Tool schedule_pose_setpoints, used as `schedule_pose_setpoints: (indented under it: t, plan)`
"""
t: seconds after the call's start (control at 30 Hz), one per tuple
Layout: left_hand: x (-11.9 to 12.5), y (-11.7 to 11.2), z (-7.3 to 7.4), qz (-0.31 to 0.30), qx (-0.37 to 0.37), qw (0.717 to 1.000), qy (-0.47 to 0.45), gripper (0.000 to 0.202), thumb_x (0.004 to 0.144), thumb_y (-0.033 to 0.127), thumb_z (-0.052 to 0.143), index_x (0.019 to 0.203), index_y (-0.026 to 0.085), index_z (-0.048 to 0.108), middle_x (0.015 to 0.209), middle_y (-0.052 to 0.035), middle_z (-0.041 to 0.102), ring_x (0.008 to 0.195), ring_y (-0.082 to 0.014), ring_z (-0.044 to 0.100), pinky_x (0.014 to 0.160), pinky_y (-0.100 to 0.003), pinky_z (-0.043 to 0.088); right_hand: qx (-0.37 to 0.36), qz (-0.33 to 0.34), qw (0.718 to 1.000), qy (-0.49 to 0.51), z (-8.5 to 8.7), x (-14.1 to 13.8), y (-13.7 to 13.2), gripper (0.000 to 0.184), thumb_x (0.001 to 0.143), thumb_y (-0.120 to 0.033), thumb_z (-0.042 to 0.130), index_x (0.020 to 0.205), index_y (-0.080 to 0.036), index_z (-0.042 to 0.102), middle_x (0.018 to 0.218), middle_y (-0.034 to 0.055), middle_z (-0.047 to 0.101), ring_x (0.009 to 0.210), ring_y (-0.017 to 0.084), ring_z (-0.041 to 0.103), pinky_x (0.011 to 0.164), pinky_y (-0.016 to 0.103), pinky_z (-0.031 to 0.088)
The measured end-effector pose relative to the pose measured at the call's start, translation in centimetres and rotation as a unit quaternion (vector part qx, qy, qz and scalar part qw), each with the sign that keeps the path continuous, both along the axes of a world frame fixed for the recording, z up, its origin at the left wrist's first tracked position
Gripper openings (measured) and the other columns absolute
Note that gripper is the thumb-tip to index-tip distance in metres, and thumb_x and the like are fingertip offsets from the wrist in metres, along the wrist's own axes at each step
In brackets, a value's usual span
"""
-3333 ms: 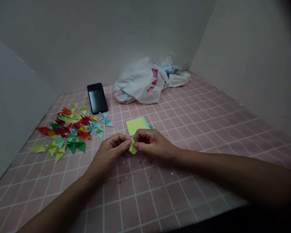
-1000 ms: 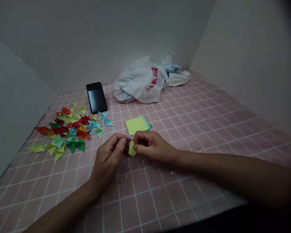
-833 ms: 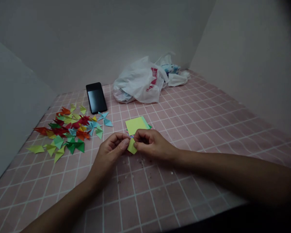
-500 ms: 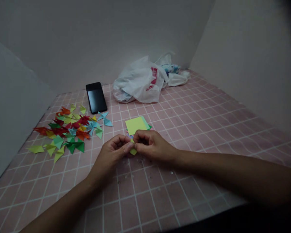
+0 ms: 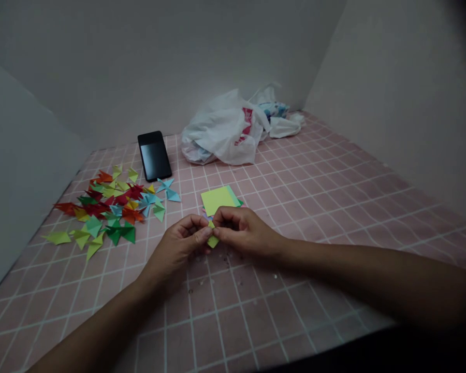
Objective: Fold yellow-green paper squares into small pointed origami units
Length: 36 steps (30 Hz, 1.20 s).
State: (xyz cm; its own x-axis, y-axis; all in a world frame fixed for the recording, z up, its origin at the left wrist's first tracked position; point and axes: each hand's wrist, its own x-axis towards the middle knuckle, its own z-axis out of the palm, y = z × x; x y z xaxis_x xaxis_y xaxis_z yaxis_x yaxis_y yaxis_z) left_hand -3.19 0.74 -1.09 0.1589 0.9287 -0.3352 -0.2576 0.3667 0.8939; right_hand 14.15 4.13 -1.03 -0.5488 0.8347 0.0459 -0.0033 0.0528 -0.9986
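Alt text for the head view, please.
The left hand and right hand pinch a folded yellow paper over a pink gridded surface. Beyond lie square paper sheets and a white plastic bag; at left, colourful folded papers and a phone.

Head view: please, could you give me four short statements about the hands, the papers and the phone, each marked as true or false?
1. The left hand and the right hand both hold the small yellow paper. True.
2. The folded papers are all red. False: yellow, green, blue and orange ones are there too.
3. The phone lies left of the white bag. True.
4. The top sheet of the stack is red. False: it is yellow.
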Motion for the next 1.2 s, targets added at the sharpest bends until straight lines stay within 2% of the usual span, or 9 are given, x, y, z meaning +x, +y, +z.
schedule_pose_setpoints:
  t: [0.13,0.37,0.7,1.0,1.2]
  plan:
    - [-0.13,0.15,-0.03,-0.008,-0.003,1.0,0.014,0.026,0.071,0.031,0.085,0.081,0.016,0.066,0.072,0.0034,0.061,0.06,-0.006,0.055,0.056,-0.016,0.044,-0.009,-0.009,1.0,0.006,-0.04,-0.04,0.03,0.015,0.08,-0.024,0.061,0.069,-0.017,0.053,0.064,-0.0047,0.047,0.06,0.009,0.039,0.055,0.023,0.03]
    - [0.04,0.13,0.37,-0.009,-0.019,1.0,0.012,0.029,0.067,0.033,0.087,0.075,0.016,0.064,0.062,0.0048,0.056,0.051,-0.005,0.046,0.045,-0.015,0.036,-0.046,-0.016,0.999,0.004,0.28,-0.06,-0.23,0.017,0.08,-0.025,0.063,0.07,-0.018,0.051,0.06,-0.0058,0.045,0.058,0.01,0.041,0.053,0.022,0.03]
    - [0.2,0.24,0.5,-0.005,-0.029,0.999,0.021,0.032,0.064,0.034,0.089,0.075,0.015,0.066,0.061,0.0048,0.056,0.05,-0.0047,0.046,0.044,-0.016,0.035,-0.064,-0.006,0.998,0.016,-0.02,-0.1,-0.14,0.017,0.082,-0.025,0.063,0.071,-0.018,0.051,0.059,-0.0066,0.046,0.054,0.008,0.04,0.051,0.022,0.03]
    - [0.19,0.24,0.44,-0.004,0.003,0.999,0.051,0.034,0.066,0.04,0.086,0.074,0.016,0.064,0.055,0.0046,0.056,0.047,-0.0061,0.045,0.045,-0.018,0.035,-0.094,0.023,0.995,0.035,0.26,0.11,-0.32,0.017,0.091,-0.031,0.057,0.08,-0.018,0.054,0.056,-0.0061,0.05,0.048,0.008,0.043,0.047,0.021,0.032]
    - [0.21,0.23,0.72,0.001,0.023,0.998,0.063,0.034,0.066,0.042,0.085,0.074,0.017,0.063,0.055,0.005,0.056,0.046,-0.0066,0.046,0.046,-0.019,0.037,-0.105,0.033,0.993,0.046,0.22,0.13,-0.07,0.016,0.091,-0.029,0.057,0.08,-0.017,0.054,0.055,-0.0064,0.052,0.045,0.007,0.043,0.045,0.02,0.033]
